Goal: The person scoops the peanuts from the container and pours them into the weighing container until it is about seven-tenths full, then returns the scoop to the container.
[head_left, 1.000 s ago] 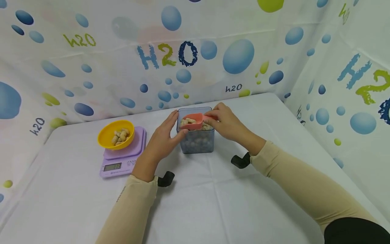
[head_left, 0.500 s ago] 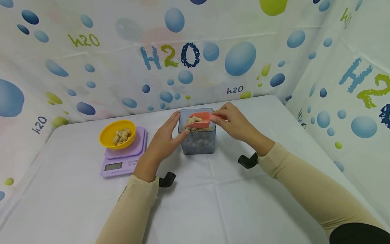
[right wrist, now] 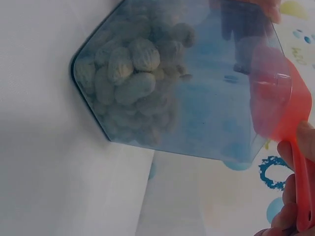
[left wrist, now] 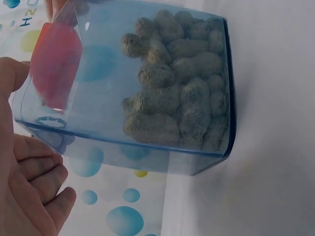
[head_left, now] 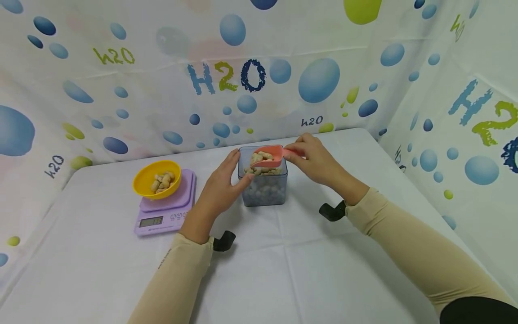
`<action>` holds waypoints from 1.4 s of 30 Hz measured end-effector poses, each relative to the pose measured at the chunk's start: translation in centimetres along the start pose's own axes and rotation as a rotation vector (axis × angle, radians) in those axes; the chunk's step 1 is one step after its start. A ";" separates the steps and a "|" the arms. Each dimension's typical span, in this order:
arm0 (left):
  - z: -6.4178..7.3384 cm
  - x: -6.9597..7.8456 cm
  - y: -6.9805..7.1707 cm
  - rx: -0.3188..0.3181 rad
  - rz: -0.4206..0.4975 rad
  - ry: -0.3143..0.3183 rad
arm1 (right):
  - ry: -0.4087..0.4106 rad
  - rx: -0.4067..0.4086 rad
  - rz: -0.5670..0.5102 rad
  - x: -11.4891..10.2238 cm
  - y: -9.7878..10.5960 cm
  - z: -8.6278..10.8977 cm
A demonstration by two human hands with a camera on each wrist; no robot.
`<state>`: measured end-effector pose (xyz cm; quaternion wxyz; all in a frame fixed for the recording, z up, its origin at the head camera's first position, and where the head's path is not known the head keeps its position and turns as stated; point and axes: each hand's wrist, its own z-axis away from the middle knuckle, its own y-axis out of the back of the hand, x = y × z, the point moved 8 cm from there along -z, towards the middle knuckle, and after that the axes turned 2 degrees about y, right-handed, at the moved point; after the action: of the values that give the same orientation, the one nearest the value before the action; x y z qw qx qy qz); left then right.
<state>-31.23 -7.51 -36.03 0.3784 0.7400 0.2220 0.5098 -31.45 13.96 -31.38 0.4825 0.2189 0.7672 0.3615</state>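
Note:
In the head view a translucent blue square container point(head_left: 265, 191) holds unshelled peanuts point(left wrist: 197, 64). My right hand point(head_left: 313, 157) pinches the handle of a coral-red scoop point(head_left: 276, 155), held over the container's mouth with several peanuts point(head_left: 261, 157) in its bowl. The scoop's red bowl shows behind the clear wall in both wrist views. My left hand point(head_left: 220, 184) rests at the container's left side, thumb at the near rim and fingers along the side. In the left wrist view these fingers point(left wrist: 44, 172) lie relaxed beside the wall.
Left of the container, a yellow bowl point(head_left: 141, 184) with several peanuts sits on a purple kitchen scale point(head_left: 170, 220) with a lit-less grey display. A white cloth point(head_left: 259, 279) covers the table. A bubble-printed curtain point(head_left: 162, 99) hangs behind and at the right.
My right hand has lifted the scoop slightly and drawn it to the right over the container, with peanuts in it. My left hand has stayed at the container's side.

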 end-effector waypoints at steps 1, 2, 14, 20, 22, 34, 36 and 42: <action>0.0 0.1 0.0 0.004 0.003 0.006 | 0.001 0.003 0.000 0.0 0.1 0.0; 0.0 0.2 -0.1 0.007 0.005 0.012 | 0.002 0.005 0.000 0.0 0.1 0.0; 0.3 0.4 -0.3 0.034 0.008 0.051 | -0.031 0.008 -0.020 0.1 0.5 0.3; 0.7 0.3 0.5 0.000 -0.027 0.045 | -0.007 0.017 0.000 -0.1 0.7 0.2; 0.9 0.1 1.2 0.003 -0.038 0.046 | 0.007 0.023 0.007 -0.2 0.9 0.2; 4.7 -4.6 8.7 0.076 -0.129 0.163 | 0.026 0.075 -0.005 -2.4 1.0 -1.2; 5.7 -5.9 10.0 0.094 -0.139 0.179 | 0.034 0.078 -0.023 -3.1 0.8 -1.7; 8.7 -10.1 12.7 0.148 -0.157 0.221 | 0.073 0.073 -0.099 -6.0 -0.8 -3.3</action>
<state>-27.75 -25.43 -33.67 0.3348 0.6857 0.3564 0.5392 -31.77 8.23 -27.64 0.4631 0.1850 0.8067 0.3170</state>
